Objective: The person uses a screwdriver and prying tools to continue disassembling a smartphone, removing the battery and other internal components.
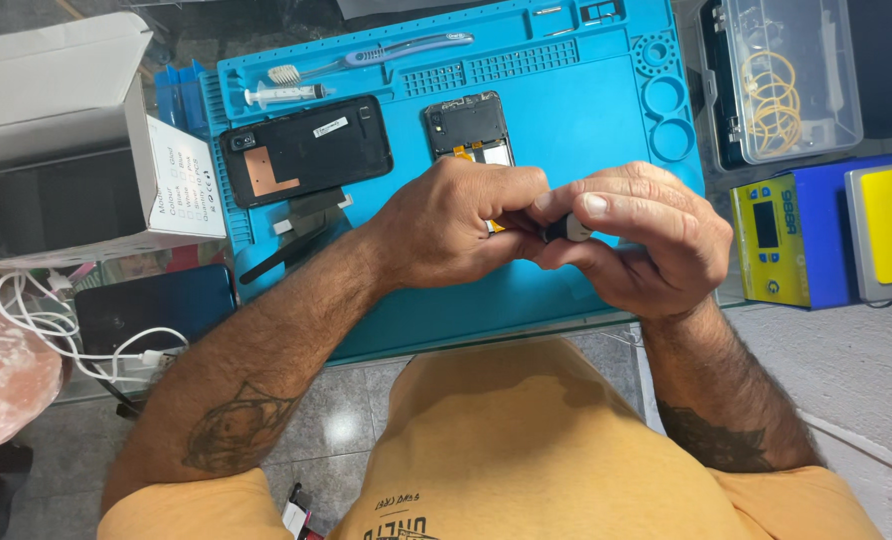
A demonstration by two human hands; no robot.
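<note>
Right hand point(646, 240) pinching small black tool point(569, 229), left hand point(456, 225) alongside, opened phone point(469, 130) behind

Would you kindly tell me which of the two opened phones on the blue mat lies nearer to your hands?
The smaller phone, upright just above the left hand; the larger black one lies sideways farther left, beside the syringe.

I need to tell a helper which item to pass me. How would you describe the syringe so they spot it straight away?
Start at the blue work mat and go to its far left corner. The syringe lies there, between a toothbrush and a black phone back cover. It is the only clear plastic tube.
</note>
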